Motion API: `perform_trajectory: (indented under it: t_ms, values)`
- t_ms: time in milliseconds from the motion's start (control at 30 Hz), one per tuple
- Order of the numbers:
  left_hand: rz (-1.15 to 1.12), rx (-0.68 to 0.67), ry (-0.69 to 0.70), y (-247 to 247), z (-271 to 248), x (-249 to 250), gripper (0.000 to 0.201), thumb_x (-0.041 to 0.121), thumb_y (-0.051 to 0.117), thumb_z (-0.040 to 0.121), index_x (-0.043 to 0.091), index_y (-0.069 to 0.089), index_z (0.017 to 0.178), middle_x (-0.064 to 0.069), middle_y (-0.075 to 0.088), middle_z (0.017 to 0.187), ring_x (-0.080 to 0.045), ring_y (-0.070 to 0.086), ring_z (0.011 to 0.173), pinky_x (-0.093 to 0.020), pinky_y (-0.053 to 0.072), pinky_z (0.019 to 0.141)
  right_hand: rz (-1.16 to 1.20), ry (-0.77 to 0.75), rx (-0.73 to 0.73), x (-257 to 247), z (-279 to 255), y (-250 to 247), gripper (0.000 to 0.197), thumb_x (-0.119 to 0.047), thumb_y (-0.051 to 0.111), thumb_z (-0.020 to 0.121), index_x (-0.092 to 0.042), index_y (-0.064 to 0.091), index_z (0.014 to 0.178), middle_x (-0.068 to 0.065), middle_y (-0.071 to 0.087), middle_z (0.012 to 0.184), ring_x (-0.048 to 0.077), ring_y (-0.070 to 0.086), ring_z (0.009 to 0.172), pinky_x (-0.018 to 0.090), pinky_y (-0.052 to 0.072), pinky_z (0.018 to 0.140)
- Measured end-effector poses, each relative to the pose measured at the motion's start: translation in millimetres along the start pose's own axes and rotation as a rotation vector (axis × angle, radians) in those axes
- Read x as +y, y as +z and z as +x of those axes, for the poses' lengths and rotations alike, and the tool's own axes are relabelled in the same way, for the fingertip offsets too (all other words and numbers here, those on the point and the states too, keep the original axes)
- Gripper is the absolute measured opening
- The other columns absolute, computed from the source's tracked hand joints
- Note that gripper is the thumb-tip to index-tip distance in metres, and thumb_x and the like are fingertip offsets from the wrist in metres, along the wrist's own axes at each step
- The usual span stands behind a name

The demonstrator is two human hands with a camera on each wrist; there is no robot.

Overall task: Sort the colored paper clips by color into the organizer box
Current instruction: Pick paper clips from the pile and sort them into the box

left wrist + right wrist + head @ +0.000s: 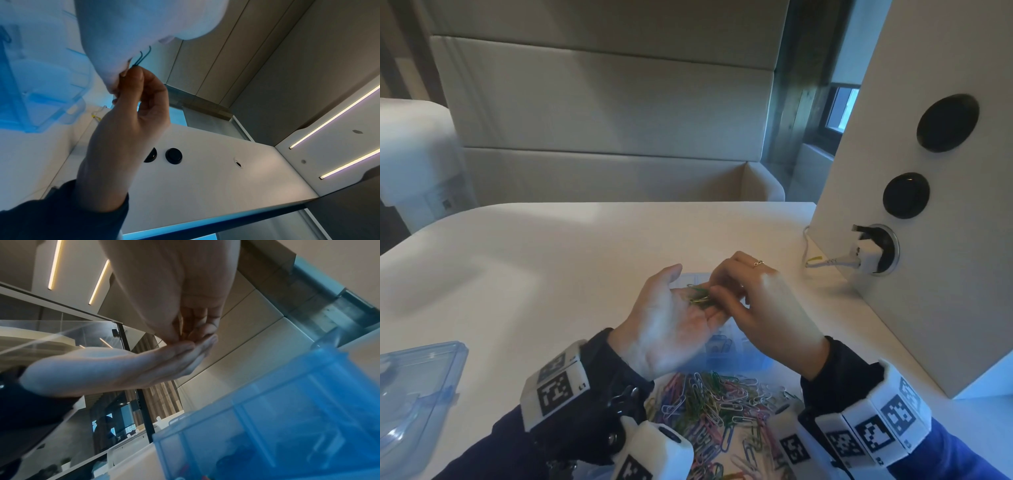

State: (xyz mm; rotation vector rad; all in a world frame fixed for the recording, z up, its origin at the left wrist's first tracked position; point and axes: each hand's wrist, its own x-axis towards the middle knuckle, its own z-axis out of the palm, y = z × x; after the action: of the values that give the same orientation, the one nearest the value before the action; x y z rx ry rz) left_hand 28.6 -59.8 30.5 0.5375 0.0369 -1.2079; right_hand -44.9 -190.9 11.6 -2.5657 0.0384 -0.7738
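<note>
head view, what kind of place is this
Probably an office or cafe-style meeting booth: a padded bench behind a white table, and a side panel with power sockets, one holding a charger.

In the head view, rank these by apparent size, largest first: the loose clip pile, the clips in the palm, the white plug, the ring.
1. loose clip pile
2. white plug
3. clips in the palm; close to the plug, unsure
4. ring
</note>
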Motion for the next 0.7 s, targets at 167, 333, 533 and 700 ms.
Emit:
perform_trajectory:
  t_ms: [167,333,533,700]
  values:
    - [0.018,0.024,0.012,-2.7,2.2,-2.2,0.065,0.04,0.034,0.102,-0.02,0.051,0.121,-0.03,0.061,0.118,-0.035,0.065,0.097,-0.04,0.049,0.09,0.003,0.007,0.002,-1.7,0.0,-3.1,0.008,-0.008,0.055,0.093,-0.012,0.058,0.088,-0.012,0.048,0.078,-0.003,0.045,0.071,0.011,0.035,0.063]
    - [0.012,-0.007,-0.021,-2.7,2.2,-1.7,0.069,0.044,0.032,0.102,-0.019,0.049,0.125,-0.03,0.063,0.112,-0.035,0.065,0.097,-0.04,0.046,0.097,-0.071,0.02,0.005,2.9,-1.0,-6.3,0.006,-0.009,0.059,0.09,-0.014,0.06,0.086,-0.006,0.056,0.077,0.007,0.049,0.07,0.029,0.045,0.065]
    - [0.034,-0.014,-0.033,-5.3,4.3,-0.3,0.068,0.043,0.032,0.102,-0.017,0.044,0.131,-0.031,0.056,0.128,-0.033,0.054,0.124,-0.043,0.04,0.107,-0.146,0.068,0.015,2.0,-1.7,-9.3,0.014,-0.011,0.059,0.088,-0.024,0.056,0.092,-0.01,0.059,0.08,0.012,0.052,0.074,0.039,0.051,0.064]
    - [0.069,-0.031,-0.042,-5.2,3.8,1.9,0.068,0.044,0.032,0.102,-0.017,0.05,0.125,-0.032,0.057,0.127,-0.034,0.053,0.126,-0.042,0.04,0.108,-0.097,0.097,-0.008,0.8,0.0,-14.8,0.015,-0.01,0.058,0.089,-0.02,0.067,0.093,-0.009,0.058,0.081,0.006,0.052,0.075,0.023,0.046,0.069]
